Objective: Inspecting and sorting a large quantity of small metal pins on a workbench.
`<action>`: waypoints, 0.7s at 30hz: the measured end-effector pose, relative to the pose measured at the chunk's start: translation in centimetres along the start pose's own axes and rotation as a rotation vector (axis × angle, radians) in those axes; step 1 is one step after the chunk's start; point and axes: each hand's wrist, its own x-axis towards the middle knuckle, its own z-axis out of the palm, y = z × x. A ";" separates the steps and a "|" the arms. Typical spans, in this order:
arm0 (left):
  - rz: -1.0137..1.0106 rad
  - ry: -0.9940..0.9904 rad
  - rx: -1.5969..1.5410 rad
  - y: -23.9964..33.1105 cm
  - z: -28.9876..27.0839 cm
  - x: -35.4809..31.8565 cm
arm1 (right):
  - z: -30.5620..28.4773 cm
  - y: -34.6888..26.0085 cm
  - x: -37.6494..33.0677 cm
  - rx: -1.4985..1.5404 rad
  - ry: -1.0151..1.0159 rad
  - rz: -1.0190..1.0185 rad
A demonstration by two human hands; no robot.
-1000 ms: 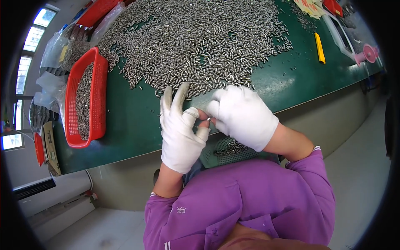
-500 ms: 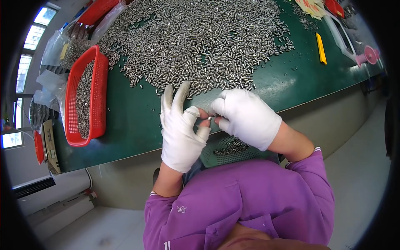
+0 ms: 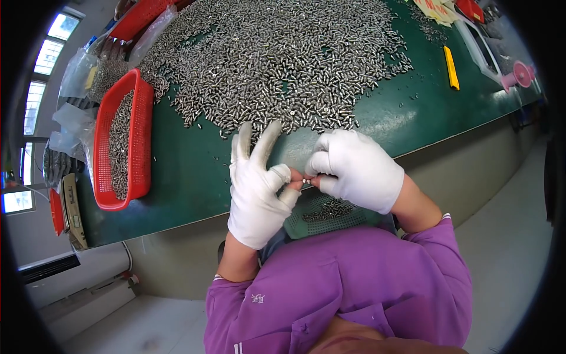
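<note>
- Left hand (image 3: 257,192): white-gloved, raised over the near edge of the green bench (image 3: 194,171); thumb and forefinger tips, bare through cut glove ends, are pinched together on a small metal part (image 3: 306,182), while the other fingers fan upward.
- Right hand (image 3: 359,168): white-gloved, curled into a loose fist; its grip is closed on the same small metal part from the opposite side, so that both hands meet at it.
- Small metal part: held between the two hands, just off the bench's near edge and above the green tray (image 3: 327,213); its shape is too small to make out.
- Green tray: perforated, resting at the person's lap below the hands, with a few metal pieces in it.
- Pile of metal pieces (image 3: 277,59): spread widely over the bench beyond the hands.
- Red basket (image 3: 141,135): at the left of the bench, partly filled with similar pieces.
- Yellow tool (image 3: 451,68): lying at the far right, well apart from the hands.
</note>
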 end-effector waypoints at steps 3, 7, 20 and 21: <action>0.131 -0.126 -0.042 -0.1 -0.9 0.0 | -0.7 0.9 -1.0 0.084 -0.052 -0.052; 0.014 0.017 -0.134 -0.6 -0.3 -0.8 | -0.8 1.1 -1.2 0.209 0.004 0.060; 0.177 0.040 0.304 -1.4 -0.8 -1.6 | 0.5 0.0 -2.2 -0.472 0.160 -0.092; 0.157 0.041 0.326 -1.5 -1.0 -1.8 | 0.6 -0.3 -2.3 -0.603 0.156 -0.121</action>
